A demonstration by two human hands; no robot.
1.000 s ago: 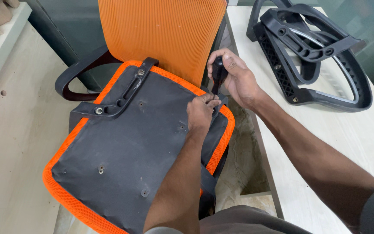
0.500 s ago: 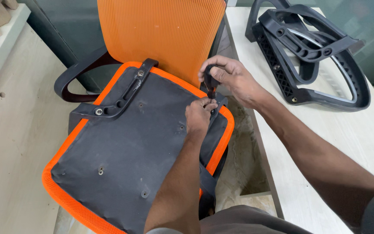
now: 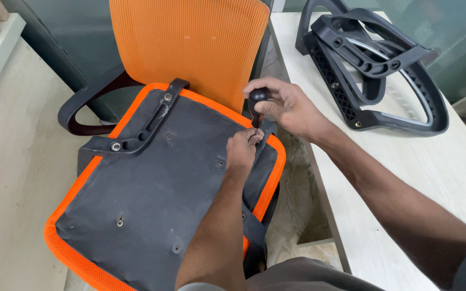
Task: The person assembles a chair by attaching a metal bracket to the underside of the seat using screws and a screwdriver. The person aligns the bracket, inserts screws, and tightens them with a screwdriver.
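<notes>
Gripping a screwdriver [image 3: 257, 103] by its black handle, the right hand [image 3: 287, 105] stands it upright at the far right edge of the chair seat [image 3: 152, 188], which lies underside up. Its tip is hidden behind the left hand [image 3: 242, 151], whose grip pinches something too small to make out. 2 black armrests [image 3: 373, 64] lie on the tabletop [image 3: 405, 178].

Showing black on seat underside [image 3: 157, 188], piped bright orange along the rim. Above the seat underside, ribbed orange mesh on backrest [image 3: 187, 46]. Glinting black on screwdriver handle [image 3: 258, 97]. Lying right of the seat underside, black chair frames [image 3: 373, 64] on pale wood-grain table [image 3: 405, 172].
</notes>
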